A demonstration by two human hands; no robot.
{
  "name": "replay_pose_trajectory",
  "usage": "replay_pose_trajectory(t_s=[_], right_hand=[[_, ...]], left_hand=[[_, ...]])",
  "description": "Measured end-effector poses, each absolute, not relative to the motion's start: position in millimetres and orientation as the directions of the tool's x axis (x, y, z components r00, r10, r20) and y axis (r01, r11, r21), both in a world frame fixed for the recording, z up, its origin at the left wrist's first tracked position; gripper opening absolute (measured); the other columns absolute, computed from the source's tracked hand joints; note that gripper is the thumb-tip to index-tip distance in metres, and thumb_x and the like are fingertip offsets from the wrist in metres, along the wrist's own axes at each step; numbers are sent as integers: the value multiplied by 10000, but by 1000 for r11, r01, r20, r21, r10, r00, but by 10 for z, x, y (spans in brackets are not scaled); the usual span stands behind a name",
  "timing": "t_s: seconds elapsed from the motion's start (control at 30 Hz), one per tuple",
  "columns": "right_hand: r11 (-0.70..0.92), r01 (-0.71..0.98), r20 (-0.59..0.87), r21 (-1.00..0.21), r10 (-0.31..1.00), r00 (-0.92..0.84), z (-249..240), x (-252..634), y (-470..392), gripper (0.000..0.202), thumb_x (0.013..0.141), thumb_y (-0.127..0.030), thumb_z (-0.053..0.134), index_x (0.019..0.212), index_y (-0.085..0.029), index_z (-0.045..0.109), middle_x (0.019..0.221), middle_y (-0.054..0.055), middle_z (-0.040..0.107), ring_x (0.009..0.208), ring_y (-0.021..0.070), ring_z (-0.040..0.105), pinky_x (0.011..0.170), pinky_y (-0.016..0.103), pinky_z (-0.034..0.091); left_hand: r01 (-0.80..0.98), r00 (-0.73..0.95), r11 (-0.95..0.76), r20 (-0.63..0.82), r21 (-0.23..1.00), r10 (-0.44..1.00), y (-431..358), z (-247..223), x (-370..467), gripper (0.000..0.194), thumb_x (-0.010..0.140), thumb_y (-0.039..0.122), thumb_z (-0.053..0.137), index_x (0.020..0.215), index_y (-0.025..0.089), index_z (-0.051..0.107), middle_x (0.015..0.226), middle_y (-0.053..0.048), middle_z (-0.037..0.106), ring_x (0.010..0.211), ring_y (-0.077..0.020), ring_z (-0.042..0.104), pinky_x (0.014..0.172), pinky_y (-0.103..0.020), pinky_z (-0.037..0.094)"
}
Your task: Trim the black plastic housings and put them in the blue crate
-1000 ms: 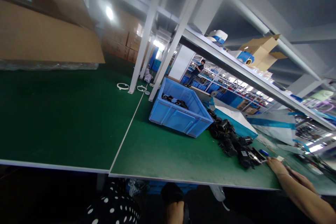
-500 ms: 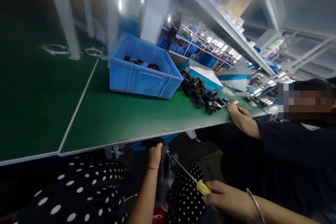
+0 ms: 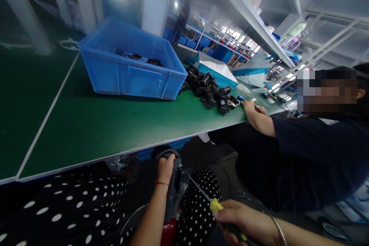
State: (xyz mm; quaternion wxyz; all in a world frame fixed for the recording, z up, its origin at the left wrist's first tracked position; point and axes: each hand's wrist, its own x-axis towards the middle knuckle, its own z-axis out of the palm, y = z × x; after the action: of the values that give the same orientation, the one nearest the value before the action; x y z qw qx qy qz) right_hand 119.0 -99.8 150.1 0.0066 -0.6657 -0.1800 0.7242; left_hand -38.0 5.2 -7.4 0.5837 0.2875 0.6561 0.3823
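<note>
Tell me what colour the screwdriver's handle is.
Yellow at the front of the screwdriver handle, darker under the right hand; head view.

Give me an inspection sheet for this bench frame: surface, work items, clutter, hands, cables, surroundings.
Surface: green bench, white seam line.
Work items: dark grey part held upright in the lap; screwdriver with yellow handle, tip at the part.
Clutter: blue bin with a few black parts; pile of black parts beside it.
Hands: left hand grips the part; right hand grips the screwdriver.
Cables: nothing seen.
Surroundings: co-worker seated on the right, hand on the bench; shelving beyond.
</note>
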Motion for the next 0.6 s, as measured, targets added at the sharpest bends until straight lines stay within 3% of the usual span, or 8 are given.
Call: replay_pose_trajectory(t_s=[0.13, 0.37, 0.6], right_hand=[[-884, 431, -982, -180, 184, -33, 1429, 1220, -936, 220, 944, -121, 226, 798, -215, 362, 356, -86, 442, 224, 51, 344, 288, 78, 277], [-737, 660, -974, -147, 224, 34, 1468, 1203, -840, 126, 916, -105, 295, 887, -214, 350, 417, -117, 428, 254, 75, 375, 241, 170, 403], [-493, 869, -942, -35, 307, 137, 1531, 1185, -735, 114, 882, -107, 325, 872, -191, 402, 415, -85, 436, 271, 81, 398, 270, 159, 382]], left_hand=[[-77, -128, 599, -603, 797, 787, 41, -192, -388, 247, 612, 305, 520, 383, 216, 503, 435, 3, 416, 558, -182, 454, 608, -310, 356], [-107, -131, 634, -643, 766, 754, 36, -204, -402, 251, 624, 266, 508, 380, 224, 469, 441, 22, 395, 543, -169, 437, 599, -298, 368], [-66, -162, 661, -662, 747, 732, 22, -206, -396, 278, 647, 259, 524, 374, 224, 483, 439, 7, 426, 553, -176, 456, 598, -294, 366]])
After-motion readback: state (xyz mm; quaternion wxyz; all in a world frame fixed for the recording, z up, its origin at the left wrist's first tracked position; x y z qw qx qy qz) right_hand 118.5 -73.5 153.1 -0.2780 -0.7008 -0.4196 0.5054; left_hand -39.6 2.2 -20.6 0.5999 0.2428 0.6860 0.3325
